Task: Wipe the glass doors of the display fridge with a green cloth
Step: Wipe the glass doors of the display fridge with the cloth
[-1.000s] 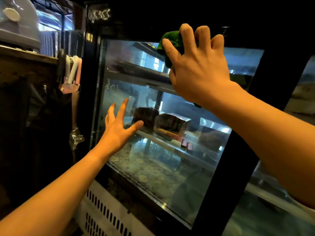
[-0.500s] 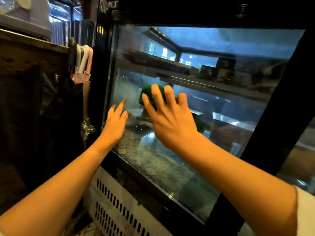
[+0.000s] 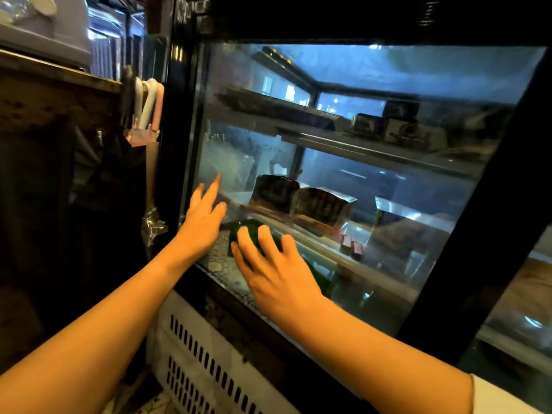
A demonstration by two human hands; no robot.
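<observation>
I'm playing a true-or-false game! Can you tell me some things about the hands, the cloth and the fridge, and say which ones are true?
1. The right hand presses a green cloth on the glass door. True.
2. The cloth is at the top of the door. False: it is low down, near the bottom edge.
3. The left hand holds a spray bottle. False: it is open and empty, flat by the glass.
4. Dark boxes sit on a shelf inside. True.
5. The door is wide open. False: it is shut.
</observation>
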